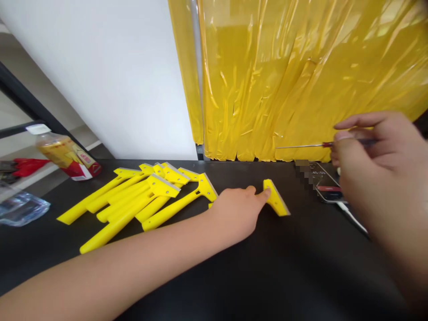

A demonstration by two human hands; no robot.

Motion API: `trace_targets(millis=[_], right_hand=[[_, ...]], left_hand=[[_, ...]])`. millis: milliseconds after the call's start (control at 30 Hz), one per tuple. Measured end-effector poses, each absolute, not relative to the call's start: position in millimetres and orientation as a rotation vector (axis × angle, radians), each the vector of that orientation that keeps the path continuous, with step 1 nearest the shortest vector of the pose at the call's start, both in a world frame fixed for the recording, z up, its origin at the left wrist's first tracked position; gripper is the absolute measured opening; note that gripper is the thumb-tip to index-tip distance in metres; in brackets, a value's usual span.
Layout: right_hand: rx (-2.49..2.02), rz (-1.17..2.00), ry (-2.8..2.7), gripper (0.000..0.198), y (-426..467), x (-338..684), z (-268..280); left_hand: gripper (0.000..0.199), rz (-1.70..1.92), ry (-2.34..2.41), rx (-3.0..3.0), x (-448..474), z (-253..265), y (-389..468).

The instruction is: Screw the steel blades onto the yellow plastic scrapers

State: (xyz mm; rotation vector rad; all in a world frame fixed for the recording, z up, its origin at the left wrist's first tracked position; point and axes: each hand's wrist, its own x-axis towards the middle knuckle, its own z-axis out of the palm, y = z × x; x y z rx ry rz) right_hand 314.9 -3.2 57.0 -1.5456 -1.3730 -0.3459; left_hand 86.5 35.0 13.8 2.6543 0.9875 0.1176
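Observation:
My left hand (236,211) is wrapped round a yellow scraper (276,198) on the black table, its index finger lying on the scraper's head. The blade edge of that head faces right, and the handle is mostly hidden under the hand. Raised at the right, my right hand (377,147) grips a thin screwdriver (314,146) between thumb and fingers, with its shaft pointing left. A pile of several more yellow scrapers (133,196) lies to the left of my left hand, their bladed heads toward the back.
A phone (326,183) with a white cable (352,217) lies at the right, near my right forearm. At the far left stand a drink bottle (67,151), tilted in view, and a clear plastic bag (25,207). Yellow plastic strips (267,80) hang behind the table beside a white panel (133,76).

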Motion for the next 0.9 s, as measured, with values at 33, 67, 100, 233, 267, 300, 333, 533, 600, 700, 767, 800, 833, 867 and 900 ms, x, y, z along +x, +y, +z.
trace_targets(millis=[33, 67, 100, 233, 267, 300, 333, 533, 600, 700, 767, 800, 833, 867, 900], right_hand=[[-1.561, -0.3, -1.322, 0.025, -1.7, 313.2, 58.2], [-1.573, -0.232, -1.285, 0.023, -0.2, 312.0, 59.4], [-1.568, -0.149, -1.27, 0.023, 1.2, 311.4, 60.5], [-1.448, 0.001, -1.367, 0.032, 5.9, 316.8, 61.6], [-1.505, -0.002, -1.406, 0.033, 6.9, 318.7, 60.5], [-1.6, 0.007, -1.447, 0.032, 7.9, 320.1, 58.4], [-1.713, 0.035, -1.493, 0.027, 9.1, 320.7, 55.3], [-1.965, 0.627, -1.808, 0.044, 20.0, 311.0, 22.9], [-1.92, 0.819, -1.847, 0.053, 23.4, 307.9, 15.3], [-1.837, 1.021, -1.844, 0.054, 26.8, 307.0, 12.6], [-1.814, 1.102, -1.826, 0.054, 28.5, 310.9, 15.3], [-1.813, 1.122, -1.816, 0.055, 29.4, 315.1, 17.4], [-1.822, 1.118, -1.808, 0.057, 30.4, 321.2, 19.7], [-1.842, 1.082, -1.809, 0.057, 31.4, 329.0, 21.9], [-1.868, 1.025, -1.814, 0.058, 32.2, 338.3, 24.0]], left_hand=[[0.06, 0.062, 0.987, 2.718, 90.7, 13.0, 37.1], [0.06, 0.029, 0.985, 2.754, 93.6, 11.9, 38.8], [0.061, 0.017, 0.989, 2.771, 95.1, 10.8, 40.0], [0.061, 0.048, 1.046, 2.784, 89.7, 6.8, 38.0], [0.058, 0.059, 1.062, 2.787, 86.7, 6.2, 36.4], [0.055, 0.07, 1.077, 2.791, 83.7, 5.7, 34.6], [0.052, 0.078, 1.089, 2.795, 80.7, 5.3, 32.9], [0.045, 0.266, 1.153, 2.799, 68.0, 3.1, 31.6], [0.044, 0.293, 1.135, 2.8, 66.1, 0.7, 35.6], [0.043, 0.288, 1.088, 2.801, 65.5, -4.3, 42.4], [0.042, 0.295, 1.069, 2.798, 65.9, -6.8, 45.4], [0.042, 0.302, 1.064, 2.797, 66.2, -7.4, 46.1], [0.042, 0.308, 1.062, 2.797, 66.5, -7.5, 46.4], [0.042, 0.312, 1.061, 2.797, 66.7, -7.2, 46.3], [0.042, 0.313, 1.058, 2.797, 66.9, -6.6, 45.8]])
